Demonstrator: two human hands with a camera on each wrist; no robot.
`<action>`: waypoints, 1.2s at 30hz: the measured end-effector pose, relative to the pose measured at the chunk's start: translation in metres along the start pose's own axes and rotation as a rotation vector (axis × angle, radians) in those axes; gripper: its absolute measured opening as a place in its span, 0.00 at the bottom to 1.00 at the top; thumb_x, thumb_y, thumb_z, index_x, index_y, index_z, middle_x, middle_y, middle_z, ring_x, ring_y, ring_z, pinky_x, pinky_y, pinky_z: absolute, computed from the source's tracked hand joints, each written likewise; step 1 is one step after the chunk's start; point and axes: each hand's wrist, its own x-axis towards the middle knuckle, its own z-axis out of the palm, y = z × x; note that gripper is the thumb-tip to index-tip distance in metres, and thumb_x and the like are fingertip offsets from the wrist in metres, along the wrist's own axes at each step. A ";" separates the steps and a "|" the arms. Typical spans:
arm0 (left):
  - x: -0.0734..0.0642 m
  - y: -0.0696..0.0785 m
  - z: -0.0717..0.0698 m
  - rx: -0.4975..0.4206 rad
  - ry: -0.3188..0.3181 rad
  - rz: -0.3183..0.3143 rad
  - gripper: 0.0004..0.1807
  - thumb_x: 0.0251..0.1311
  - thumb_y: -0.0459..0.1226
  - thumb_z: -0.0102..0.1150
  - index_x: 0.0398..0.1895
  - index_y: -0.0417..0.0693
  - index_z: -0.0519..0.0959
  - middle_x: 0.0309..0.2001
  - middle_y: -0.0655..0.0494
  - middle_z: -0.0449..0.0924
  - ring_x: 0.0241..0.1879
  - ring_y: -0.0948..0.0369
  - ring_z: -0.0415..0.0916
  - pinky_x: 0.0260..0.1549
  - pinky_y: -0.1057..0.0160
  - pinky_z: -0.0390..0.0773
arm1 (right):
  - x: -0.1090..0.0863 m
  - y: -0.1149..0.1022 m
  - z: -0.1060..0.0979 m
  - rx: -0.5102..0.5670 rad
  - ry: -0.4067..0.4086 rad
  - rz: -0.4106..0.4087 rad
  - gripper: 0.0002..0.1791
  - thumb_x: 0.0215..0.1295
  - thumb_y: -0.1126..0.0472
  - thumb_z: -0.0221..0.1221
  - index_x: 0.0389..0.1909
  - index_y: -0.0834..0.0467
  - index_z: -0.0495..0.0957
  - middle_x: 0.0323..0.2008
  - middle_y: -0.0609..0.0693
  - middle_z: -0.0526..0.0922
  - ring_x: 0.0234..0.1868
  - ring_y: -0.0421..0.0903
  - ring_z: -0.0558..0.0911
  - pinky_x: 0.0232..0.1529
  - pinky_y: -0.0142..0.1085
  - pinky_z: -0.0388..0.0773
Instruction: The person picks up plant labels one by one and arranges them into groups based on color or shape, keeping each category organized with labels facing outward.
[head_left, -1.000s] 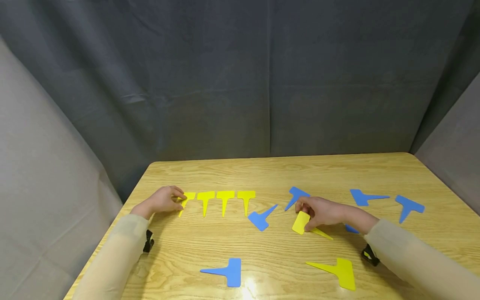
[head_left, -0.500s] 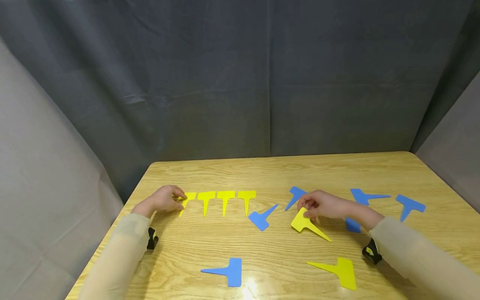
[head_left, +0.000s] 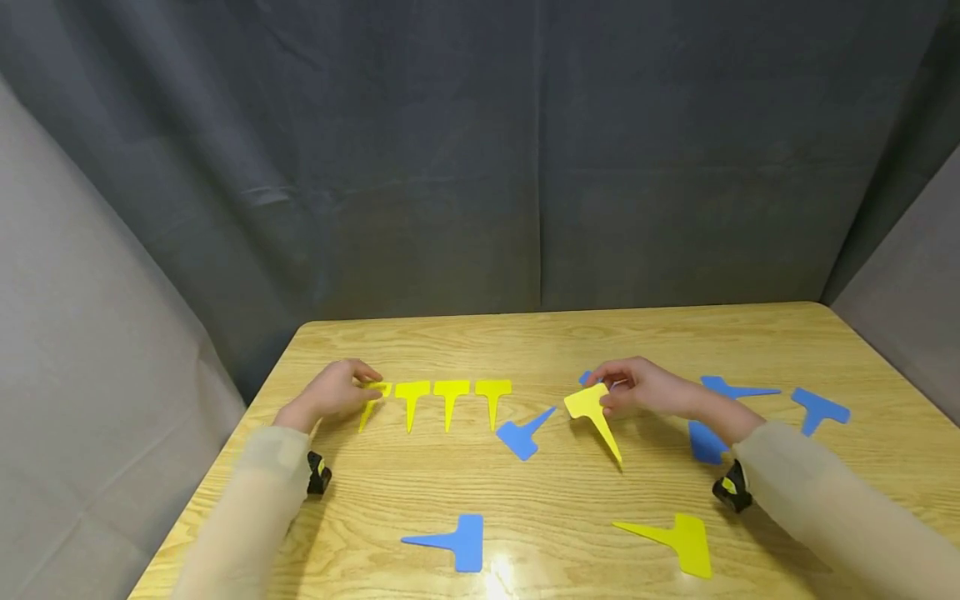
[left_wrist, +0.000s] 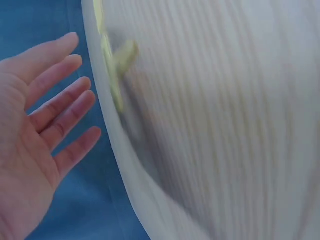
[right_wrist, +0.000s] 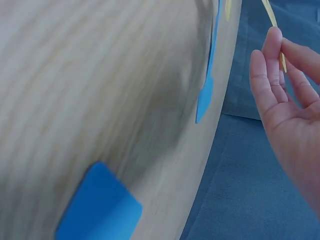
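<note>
My right hand (head_left: 643, 387) pinches a yellow T-shaped plant label (head_left: 588, 404) by its broad head, between thumb and fingers. The label's stem slants down toward me, over the table. In the right wrist view, a thin edge of that label (right_wrist: 270, 12) shows at the fingertips. At left, my left hand (head_left: 339, 390) hovers by the leftmost yellow label (head_left: 366, 414), overlapping its head. Its fingers (left_wrist: 65, 107) are loosely extended in the left wrist view, with nothing between them. Three more yellow labels (head_left: 452, 392) continue the row rightward, heads away from me, stems toward me.
On the wooden table (head_left: 360, 517), blue labels lie scattered: one mid-table (head_left: 519, 440), one near the front (head_left: 467, 543), and several on the right, including the far-right one (head_left: 817, 410). Another yellow label (head_left: 690, 543) lies front right. A dark curtain (head_left: 465, 167) hangs behind.
My right hand has lifted the yellow label and carried it slightly left and away from me, turning its stem toward me. My left hand has risen slightly and shifted right.
</note>
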 end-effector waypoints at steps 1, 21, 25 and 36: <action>0.002 0.004 0.002 -0.012 0.008 0.024 0.18 0.59 0.41 0.67 0.51 0.44 0.83 0.49 0.49 0.80 0.50 0.48 0.75 0.51 0.47 0.73 | 0.001 -0.001 -0.001 -0.011 0.012 0.004 0.18 0.66 0.70 0.59 0.55 0.73 0.72 0.36 0.58 0.80 0.36 0.59 0.82 0.41 0.41 0.80; 0.020 0.071 0.043 0.010 -0.164 0.231 0.26 0.53 0.41 0.72 0.57 0.49 0.80 0.59 0.53 0.74 0.61 0.53 0.68 0.60 0.54 0.67 | 0.058 -0.008 0.004 0.155 0.203 0.111 0.18 0.70 0.74 0.49 0.58 0.76 0.64 0.41 0.62 0.67 0.45 0.59 0.80 0.52 0.51 0.75; 0.017 0.073 0.044 0.033 -0.184 0.242 0.24 0.55 0.40 0.72 0.56 0.49 0.81 0.59 0.53 0.74 0.62 0.52 0.67 0.61 0.53 0.65 | 0.073 -0.009 0.008 0.203 0.252 0.141 0.18 0.71 0.75 0.46 0.59 0.75 0.61 0.42 0.63 0.68 0.46 0.62 0.79 0.55 0.55 0.73; 0.020 0.077 0.042 0.101 -0.241 0.255 0.20 0.57 0.42 0.70 0.54 0.50 0.83 0.63 0.52 0.71 0.64 0.50 0.65 0.63 0.51 0.63 | 0.099 -0.007 0.025 0.095 0.290 0.166 0.16 0.71 0.77 0.44 0.58 0.74 0.62 0.37 0.62 0.66 0.43 0.64 0.80 0.50 0.51 0.78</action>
